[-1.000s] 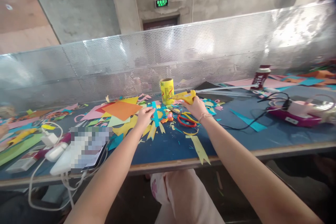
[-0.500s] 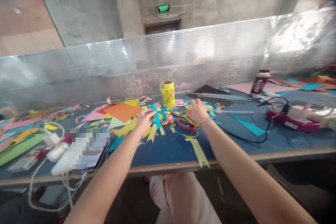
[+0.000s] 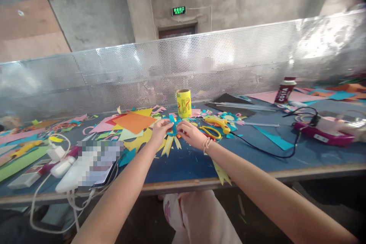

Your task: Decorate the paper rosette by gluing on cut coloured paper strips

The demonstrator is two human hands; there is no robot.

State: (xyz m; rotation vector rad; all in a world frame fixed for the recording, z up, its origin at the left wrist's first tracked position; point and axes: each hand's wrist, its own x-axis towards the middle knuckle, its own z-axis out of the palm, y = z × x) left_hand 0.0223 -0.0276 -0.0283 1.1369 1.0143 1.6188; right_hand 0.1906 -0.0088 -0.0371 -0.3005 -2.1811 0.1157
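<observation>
My left hand (image 3: 161,131) pinches a blue paper strip (image 3: 172,117) between thumb and fingertips, just above the tabletop. Close on its right, my right hand (image 3: 190,133) has curled fingers at the same blue paper; its fingertips are partly hidden. Below the hands lie pale yellow notched paper tails (image 3: 168,145). A yellow glue gun (image 3: 217,122) rests right of my right hand, its black cable (image 3: 257,149) trailing rightward. Scissors with a yellow handle (image 3: 214,132) lie partly behind that hand. Under my right wrist, another notched yellow strip (image 3: 222,172) hangs over the table edge.
A yellow cardboard roll (image 3: 183,103) stands behind the hands. Orange paper (image 3: 135,122) and scraps spread leftward. A white device with cables (image 3: 71,177) sits front left. Rightward are a purple power strip (image 3: 326,137), a dark red bottle (image 3: 285,90) and clear sticks (image 3: 243,106).
My right hand has moved left from the glue gun to the blue paper beside my left hand, leaving the glue gun uncovered. My left hand keeps holding the strip.
</observation>
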